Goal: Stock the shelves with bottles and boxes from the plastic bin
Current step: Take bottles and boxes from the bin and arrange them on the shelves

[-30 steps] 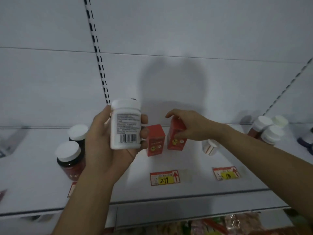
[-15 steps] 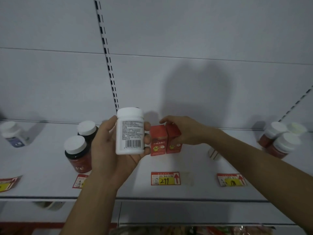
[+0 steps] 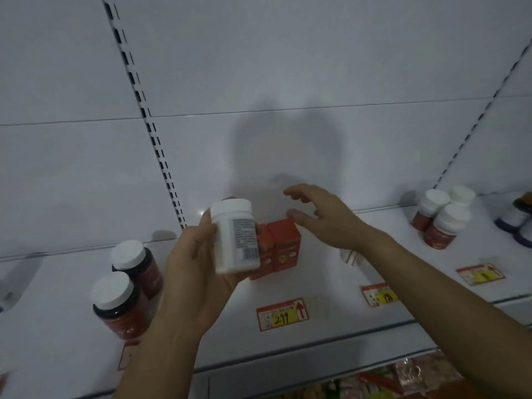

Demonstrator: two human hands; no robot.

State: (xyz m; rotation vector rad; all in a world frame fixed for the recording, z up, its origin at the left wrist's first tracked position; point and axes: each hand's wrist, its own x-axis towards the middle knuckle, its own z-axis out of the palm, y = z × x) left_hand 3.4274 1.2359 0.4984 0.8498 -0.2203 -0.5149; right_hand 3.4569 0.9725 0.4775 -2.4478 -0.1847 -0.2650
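On the white shelf [image 3: 201, 335], mid-frame: left hand [image 3: 195, 272] holds a white bottle [image 3: 236, 236] upright, slightly tilted, label and barcode facing the camera. Fingers wrapped round the back of it, thumb on the left side. Bottle is off the shelf, in the air, in front of the boxes.

Right hand [image 3: 325, 217] hovers just above and right of two red boxes [image 3: 280, 249]. Fingers spread and loosely bent, holding nothing; thumb tip sits near the top right corner of the right box, can't tell if it touches. Boxes stand upright side by side, touching, toward the back of the shelf. Left box is partly hidden behind the bottle.

Around:
- Two dark jars with white lids [image 3: 123, 289] on the left, one in front of the other, red labels.
- Cluster of three white-capped bottles [image 3: 443, 217] far right, near the back panel.
- Dark blue item [image 3: 518, 220] at the right edge, cut off, can't tell what it is.
- Small white striped item [image 3: 349, 256] behind the right forearm, mostly hidden.
- Price tag reading 299 [image 3: 282, 313] lies flat in front of the boxes; a second tag [image 3: 380, 295] partly under the right arm; a third [image 3: 479, 273] further right; a fourth [image 3: 126, 355] near the left wrist, partly covered.
- Slotted upright [image 3: 149, 131] runs down the back panel behind the left hand.
- Colourful packets [image 3: 408, 378] on the level below, blurred.
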